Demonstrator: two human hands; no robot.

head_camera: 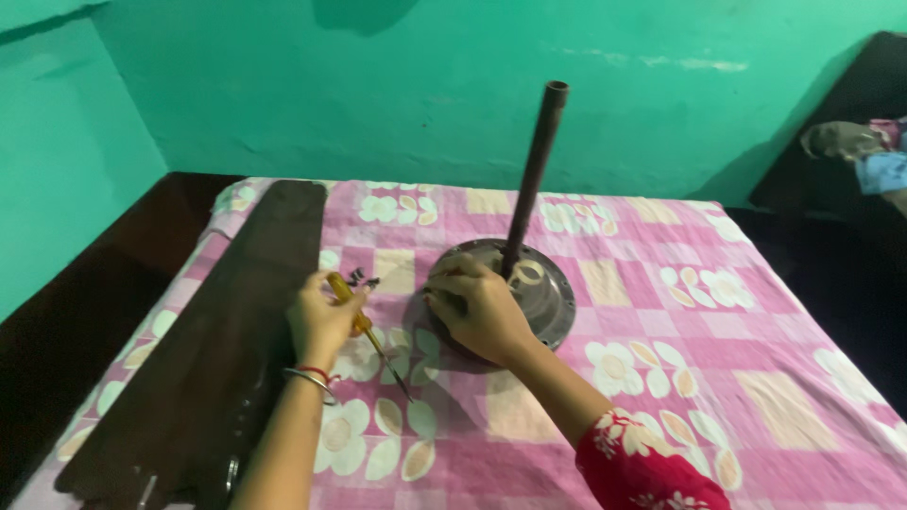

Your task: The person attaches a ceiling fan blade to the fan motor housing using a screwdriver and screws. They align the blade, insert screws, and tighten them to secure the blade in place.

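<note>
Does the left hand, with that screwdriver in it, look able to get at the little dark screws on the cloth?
Probably yes: the left hand lies right beside the screws, nothing between them, though the yellow-handled screwdriver fills its grip.

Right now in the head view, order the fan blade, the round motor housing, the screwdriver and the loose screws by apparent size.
1. fan blade, nearer the camera
2. round motor housing
3. screwdriver in the left hand
4. loose screws
</note>
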